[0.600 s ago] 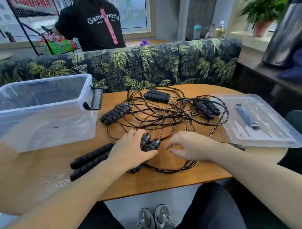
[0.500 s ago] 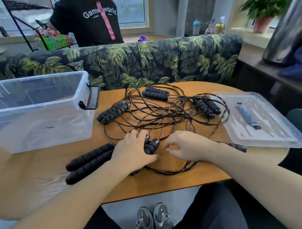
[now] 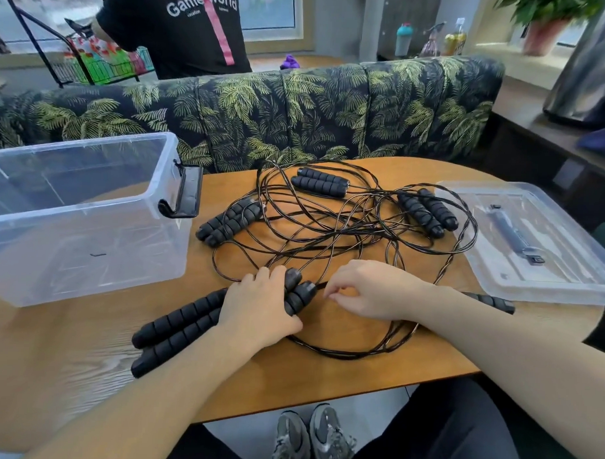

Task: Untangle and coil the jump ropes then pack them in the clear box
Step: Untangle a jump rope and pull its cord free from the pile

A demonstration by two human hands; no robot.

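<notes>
A tangle of thin black jump rope cords (image 3: 332, 230) lies on the wooden table (image 3: 323, 377). Pairs of black foam handles lie at the left (image 3: 226, 221), the back (image 3: 320, 182) and the right (image 3: 427, 211) of the tangle. My left hand (image 3: 260, 305) grips the nearest pair of handles (image 3: 177, 326) near their cord ends. My right hand (image 3: 371, 288) pinches a cord just beside those handle tips. Another handle (image 3: 494, 302) pokes out behind my right forearm. The clear box (image 3: 87, 256) stands open at the left.
The box's clear lid (image 3: 532, 282) lies flat at the table's right end. A palm-print sofa (image 3: 298, 109) runs behind the table, and a person in a black shirt (image 3: 185, 22) stands beyond it. My shoes (image 3: 312, 439) show below the table's front edge.
My right hand's fingers have closed onto a cord by the handle tips. My left hand stays on the near handles; the view has shifted slightly.
</notes>
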